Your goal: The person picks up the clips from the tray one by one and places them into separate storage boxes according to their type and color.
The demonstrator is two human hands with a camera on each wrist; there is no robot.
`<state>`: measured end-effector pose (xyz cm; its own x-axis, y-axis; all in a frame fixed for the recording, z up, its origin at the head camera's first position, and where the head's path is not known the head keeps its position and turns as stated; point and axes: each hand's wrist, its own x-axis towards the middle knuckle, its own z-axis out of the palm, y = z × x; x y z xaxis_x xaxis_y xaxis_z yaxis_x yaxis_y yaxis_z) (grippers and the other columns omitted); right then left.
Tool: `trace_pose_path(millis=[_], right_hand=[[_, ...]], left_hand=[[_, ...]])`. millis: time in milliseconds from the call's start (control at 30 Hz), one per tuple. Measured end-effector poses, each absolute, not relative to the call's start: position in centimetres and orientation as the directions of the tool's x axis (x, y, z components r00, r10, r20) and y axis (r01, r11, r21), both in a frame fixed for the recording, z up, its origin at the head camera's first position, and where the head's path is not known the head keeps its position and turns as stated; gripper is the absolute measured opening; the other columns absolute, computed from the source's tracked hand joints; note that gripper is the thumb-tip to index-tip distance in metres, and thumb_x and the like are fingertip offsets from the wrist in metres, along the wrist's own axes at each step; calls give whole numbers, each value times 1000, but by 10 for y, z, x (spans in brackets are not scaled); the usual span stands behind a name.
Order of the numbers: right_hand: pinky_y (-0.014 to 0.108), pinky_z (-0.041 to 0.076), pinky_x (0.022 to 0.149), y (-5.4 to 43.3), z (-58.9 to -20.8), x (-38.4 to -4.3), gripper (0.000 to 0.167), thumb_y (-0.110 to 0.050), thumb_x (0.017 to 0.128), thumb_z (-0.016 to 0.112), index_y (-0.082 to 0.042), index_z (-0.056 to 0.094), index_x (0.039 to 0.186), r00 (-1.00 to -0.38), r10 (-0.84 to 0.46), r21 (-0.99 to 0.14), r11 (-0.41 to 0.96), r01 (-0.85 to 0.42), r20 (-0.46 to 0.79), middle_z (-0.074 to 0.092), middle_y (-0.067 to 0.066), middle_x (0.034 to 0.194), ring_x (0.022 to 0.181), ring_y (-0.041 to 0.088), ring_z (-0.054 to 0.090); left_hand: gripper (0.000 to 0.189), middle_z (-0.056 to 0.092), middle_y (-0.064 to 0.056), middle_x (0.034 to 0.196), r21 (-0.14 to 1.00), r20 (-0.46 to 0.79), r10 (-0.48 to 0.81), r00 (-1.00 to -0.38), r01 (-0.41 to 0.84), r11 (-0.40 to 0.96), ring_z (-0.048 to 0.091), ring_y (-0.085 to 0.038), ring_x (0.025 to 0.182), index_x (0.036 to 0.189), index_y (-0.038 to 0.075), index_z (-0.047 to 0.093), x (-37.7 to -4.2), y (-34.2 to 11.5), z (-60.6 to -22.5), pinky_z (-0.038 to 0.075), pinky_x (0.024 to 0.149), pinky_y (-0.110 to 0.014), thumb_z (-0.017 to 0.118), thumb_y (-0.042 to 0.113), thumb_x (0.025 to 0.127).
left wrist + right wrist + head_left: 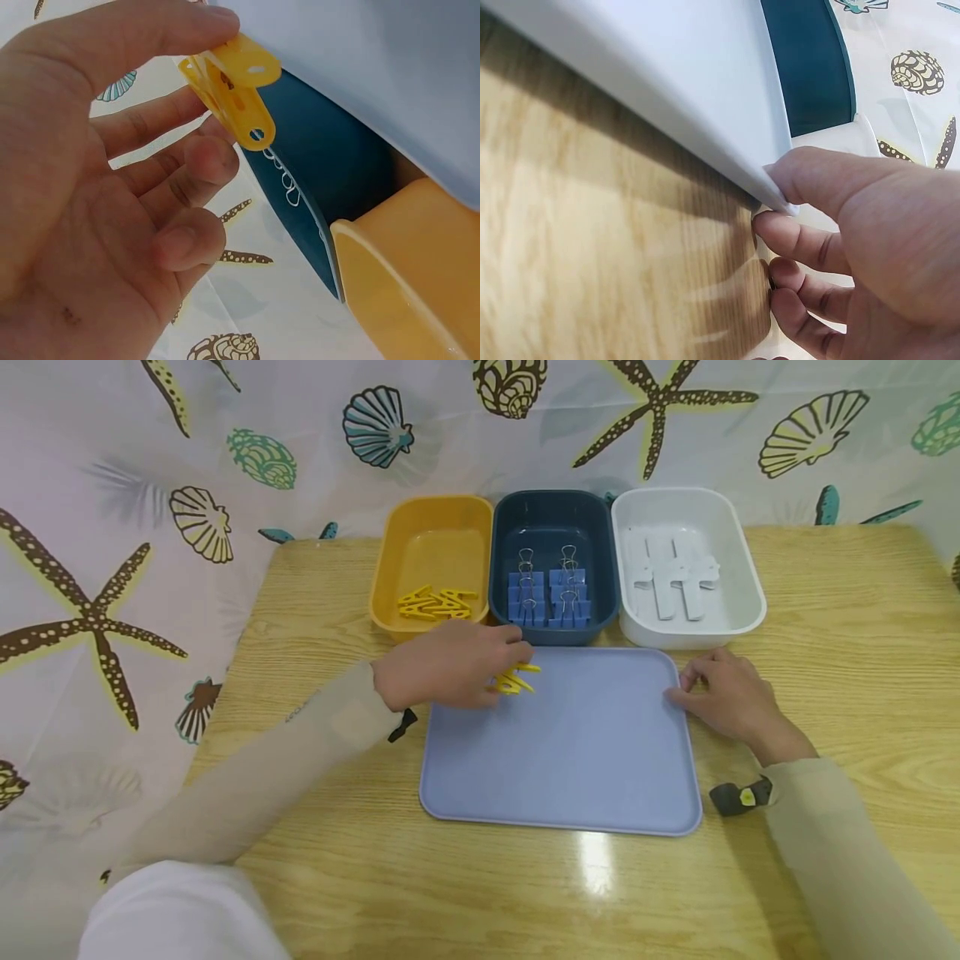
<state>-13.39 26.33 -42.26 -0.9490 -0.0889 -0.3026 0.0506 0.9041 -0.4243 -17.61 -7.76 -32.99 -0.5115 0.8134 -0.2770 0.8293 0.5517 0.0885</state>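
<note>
Between thumb and fingers, my left hand (461,664) pinches yellow plastic clothespins (514,680) over the upper left part of a pale blue tray (570,752). In the left wrist view, the clothespins (244,90) stick out past the thumb tip, and the other fingers are loosely bent. My right hand (727,697) grips the tray's right edge near its far corner. Seen from the right wrist, the thumb lies on top of the tray rim (705,142) and the index fingertip is just under it.
Behind the tray, three bins stand side by side: a yellow bin (442,543) with more clothespins (435,602), a dark blue bin (551,514) with blue binder clips (551,597), and a white bin (731,577) with white clips (675,577). A shell-patterned cloth (442,443) hangs behind the wooden table (345,860).
</note>
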Motion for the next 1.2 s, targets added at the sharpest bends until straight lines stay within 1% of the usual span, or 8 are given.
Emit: trace_pose_path(millis=[267,467,600,767,1000,1200], right_hand=[[57,35,81,262,-422,-134,28,-35,90,62,-8,59,90,-951,-87,-424,904,50,-297,44,20,116,104,42,39],[58,35,82,262,-423,-134,27,-35,90,62,-8,59,90,-953,-87,-422,905,46,-291,44,20,118,105,42,39],[57,36,80,262,-422,-134,27,-35,90,62,-8,59,89,-954,-86,-420,907,45,-289,44,20,116,104,41,39],[56,36,80,261,-422,-134,26,-34,90,62,-8,59,89,-954,-84,-421,906,47,-286,45,20,116,103,41,39],[58,35,81,263,-423,-134,28,-36,90,62,-8,59,89,-952,-85,-423,905,50,-295,44,20,117,105,42,38],[58,35,81,262,-422,-133,27,-36,90,62,-8,60,90,-951,-83,-423,904,54,-299,44,19,116,104,41,39]], left_hand=[[40,56,-1,105,86,-270,798,-539,812,577,54,-17,84,122,14,58,-181,-85,-325,49,71,-27,69,25,85],[37,54,0,97,74,-248,791,-560,803,592,52,-16,80,120,14,59,-185,-91,-322,47,64,-26,68,23,85],[38,55,-1,96,71,-237,783,-576,793,605,51,-17,79,120,13,59,-187,-95,-320,46,64,-26,69,24,84],[37,57,-3,100,52,-225,768,-600,779,625,53,-18,78,118,13,59,-190,-99,-316,47,65,-28,68,23,84],[40,56,-4,106,39,-235,728,-645,742,670,54,-19,77,121,14,57,-196,-103,-312,48,67,-30,68,24,84],[42,58,-5,111,56,-226,716,-660,725,686,55,-20,82,123,13,59,-202,-107,-310,50,72,-30,69,23,83]])
